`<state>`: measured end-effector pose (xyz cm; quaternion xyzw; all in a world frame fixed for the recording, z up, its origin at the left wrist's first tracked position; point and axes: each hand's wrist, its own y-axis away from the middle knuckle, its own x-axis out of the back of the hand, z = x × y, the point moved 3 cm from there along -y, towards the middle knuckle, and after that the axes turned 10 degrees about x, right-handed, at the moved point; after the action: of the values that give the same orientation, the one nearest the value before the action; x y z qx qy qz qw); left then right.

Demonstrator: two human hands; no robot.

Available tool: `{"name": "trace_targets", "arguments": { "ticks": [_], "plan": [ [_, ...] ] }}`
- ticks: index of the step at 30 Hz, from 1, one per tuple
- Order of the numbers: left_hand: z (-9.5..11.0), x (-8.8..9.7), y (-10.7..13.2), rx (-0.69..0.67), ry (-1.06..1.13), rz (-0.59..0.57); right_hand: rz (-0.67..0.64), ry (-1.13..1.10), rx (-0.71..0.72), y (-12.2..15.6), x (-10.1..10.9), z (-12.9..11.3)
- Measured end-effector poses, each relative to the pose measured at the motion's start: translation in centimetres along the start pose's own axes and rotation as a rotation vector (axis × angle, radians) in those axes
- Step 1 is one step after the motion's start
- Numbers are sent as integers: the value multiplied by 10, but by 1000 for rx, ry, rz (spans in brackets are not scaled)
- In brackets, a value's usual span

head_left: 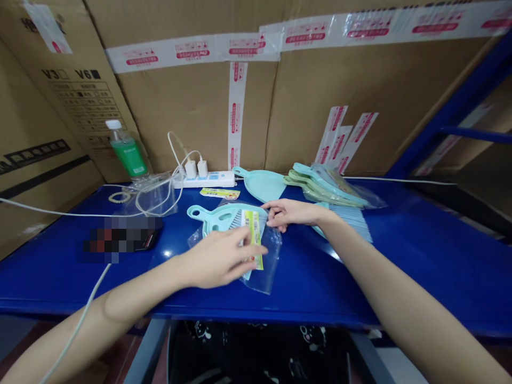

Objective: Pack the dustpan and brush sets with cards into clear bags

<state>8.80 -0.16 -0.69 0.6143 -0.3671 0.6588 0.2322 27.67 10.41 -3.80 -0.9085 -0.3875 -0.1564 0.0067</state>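
A mint-green mini dustpan and brush set [218,217] lies in a clear plastic bag [267,266] on the blue table [420,250]. A yellow-green label [253,229] shows on the bag. My left hand [218,258] rests on the bag's lower part, fingers curled and pressing the label. My right hand [285,213] pinches the bag's upper right edge with bent fingers. Both hands touch the same bag.
A loose dustpan [262,184] and a pile of bagged sets [328,186] lie behind my right hand. A white power strip [204,180] with chargers, cables, a green bottle [127,152] and empty clear bags [154,194] sit at back left. Cardboard boxes [320,90] wall the rear.
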Motion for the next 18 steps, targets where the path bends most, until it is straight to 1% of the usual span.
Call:
{"name": "trace_targets", "arguments": {
  "ticks": [2, 5, 11, 18],
  "plan": [
    [12, -6, 1, -87, -50, -22, 16, 36, -15, -1, -1, -1],
    [17, -13, 1, -104, -133, -45, 28, 96, -19, -2, -4, -3],
    [15, -16, 2, -113, -173, -55, 68, 211, 22, -2, -7, -2],
    [10, -9, 4, -190, -174, 5, 24, 263, -23, 1, -7, -8]
  ]
}}
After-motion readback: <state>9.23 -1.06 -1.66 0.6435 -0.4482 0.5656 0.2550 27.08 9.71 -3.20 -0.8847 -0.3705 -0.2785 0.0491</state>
